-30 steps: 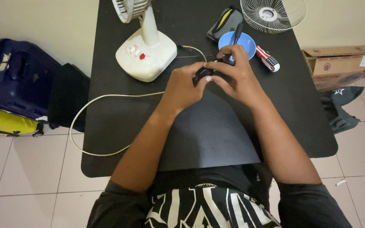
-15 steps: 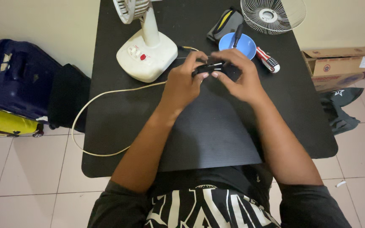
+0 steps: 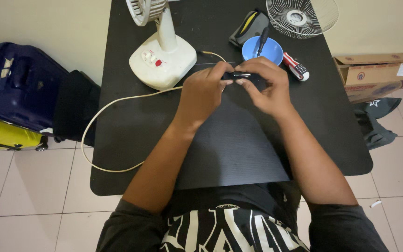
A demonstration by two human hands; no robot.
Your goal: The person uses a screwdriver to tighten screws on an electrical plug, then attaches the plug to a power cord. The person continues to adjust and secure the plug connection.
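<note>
Fingers of both hands meet on a small black part (image 3: 241,75) with a thin bright metal piece on its top, held just above the black table (image 3: 131,140), toward its far side. The left hand (image 3: 202,93) pinches the part's left end between thumb and forefinger, its other fingers curled under. The right hand (image 3: 267,86) grips the right end from above and behind, fingers bent around it so most of the part is hidden; what kind of part it is cannot be told.

Under the hands lies a dark ribbed mat (image 3: 239,144) that runs back to the table's near edge. Just beyond the part stands a blue bowl (image 3: 263,48) with a dark-handled tool (image 3: 262,37) leaning in it. A screwdriver with a red, white and black handle (image 3: 296,66) lies just right of the bowl, and a grey and yellow pouch (image 3: 249,25) lies behind it. A round wire fan guard (image 3: 302,17) sits at the far right corner. Left of the hands stands the white fan base (image 3: 163,58), its cream cord (image 3: 113,105) looping off the table's left edge.

On the tiled floor, a blue suitcase (image 3: 15,84) and a yellow case (image 3: 3,135) stand at left, a cardboard box (image 3: 378,74) at right.
</note>
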